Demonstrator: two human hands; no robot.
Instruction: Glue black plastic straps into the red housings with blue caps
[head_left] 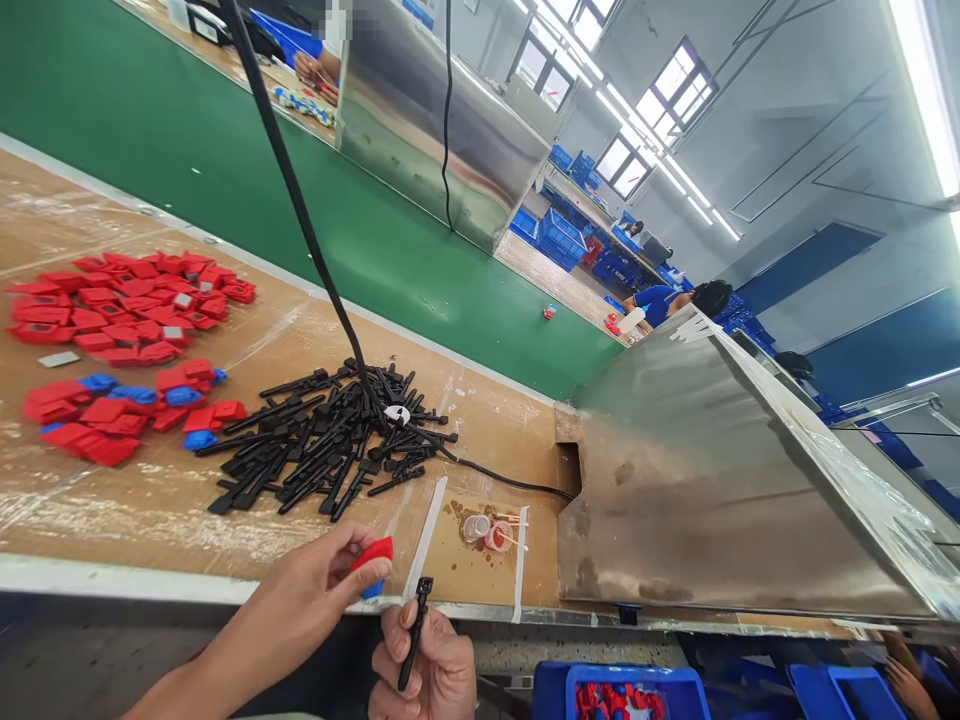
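Note:
Between thumb and fingers, my left hand point(311, 600) grips a red and blue plastic part point(379, 550) just above the table's front edge. Close beside it, my right hand point(427, 665) is closed around a black plastic rod point(417, 635) with a wider square head, tilted head-up. The two parts are apart. Behind the hands lies a pile of similar black rods point(322, 440). To its left is a small group of red and blue parts point(112, 415), with a larger heap of red parts point(127, 305) farther back.
Small plastic cups point(475, 528) with sticks stand on the table point(461, 575) at right. A metal box point(720, 490) rises beyond them. A black cable point(300, 190) crosses the rod pile. Below the edge is a blue bin point(551, 690) of red parts. Other people work across the green divider point(420, 285).

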